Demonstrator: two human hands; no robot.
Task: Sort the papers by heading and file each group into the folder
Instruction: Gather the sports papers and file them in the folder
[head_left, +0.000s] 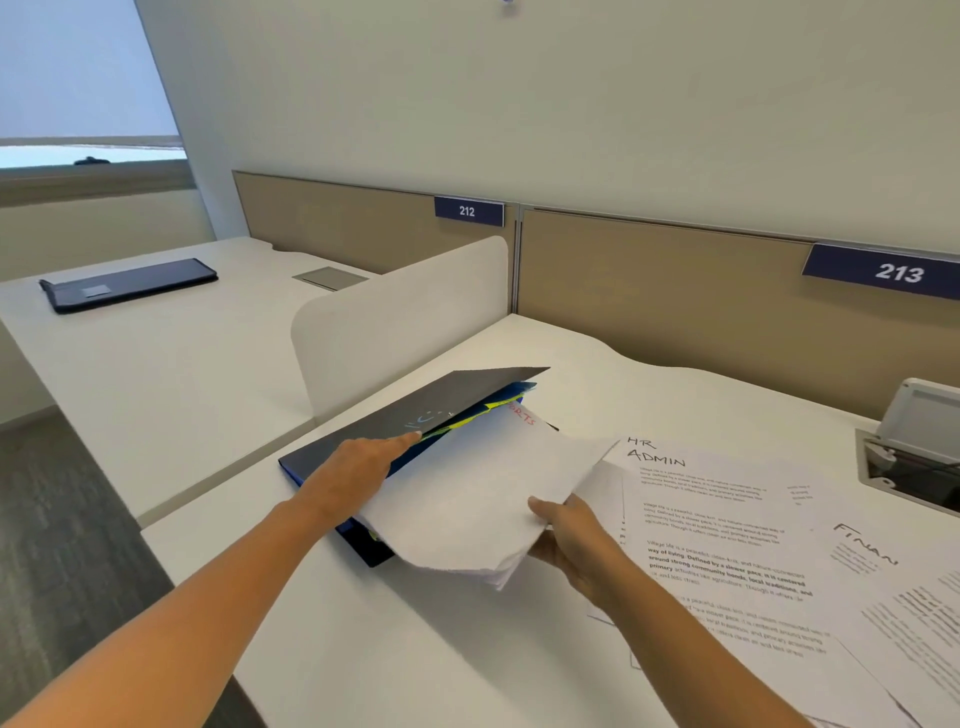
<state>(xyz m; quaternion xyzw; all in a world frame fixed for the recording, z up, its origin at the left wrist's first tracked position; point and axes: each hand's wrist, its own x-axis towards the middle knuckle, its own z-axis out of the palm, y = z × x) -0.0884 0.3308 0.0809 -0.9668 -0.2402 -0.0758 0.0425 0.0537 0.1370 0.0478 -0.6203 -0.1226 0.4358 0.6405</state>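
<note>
White office desk (415, 649), cubicle 213. Dark folder (415, 415) near divider; left hand (358, 467), fingers flat, lifts cover to expose pocket. Right hand (571, 540) pinches paper sheaf (467, 509), leading edge entering folder. HR Admin pile (717, 519), Finance pile (883, 582) wait alongside.

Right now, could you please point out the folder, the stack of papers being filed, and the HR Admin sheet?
folder (363, 434): head view, on its dark raised cover.
stack of papers (467, 499): head view, middle of the top sheet.
HR Admin sheet (655, 453): head view, on its handwritten heading.

Paper stack (467, 499) half inside folder (395, 415)
</note>
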